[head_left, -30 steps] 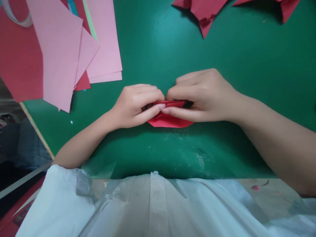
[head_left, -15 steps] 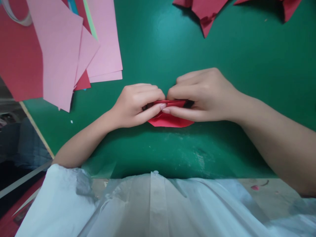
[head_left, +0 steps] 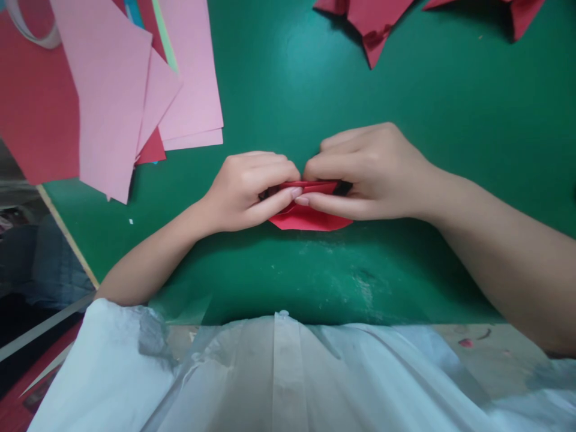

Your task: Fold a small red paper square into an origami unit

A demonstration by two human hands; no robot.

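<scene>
A piece of folded red paper (head_left: 310, 222) is held just above or on the green table, in the middle of the head view. My left hand (head_left: 254, 189) pinches its left part, thumb on the near side and fingers curled behind. From the other side my right hand (head_left: 371, 171) grips the same paper, with its thumb stretched along the near face. Both thumb tips nearly meet at the paper's middle. The fingers cover much of the upper folds, and a wide flap shows below the thumbs.
Pink paper sheets (head_left: 105, 102) overlap a red sheet (head_left: 36, 114) at the upper left, with a white tape-like ring (head_left: 47, 41) on top. Folded red paper shapes (head_left: 375, 27) lie at the far edge of view. The green table (head_left: 279, 276) ends close to my shirt.
Both hands keep their hold on the red paper and have hardly moved. The view has shifted very slightly.
</scene>
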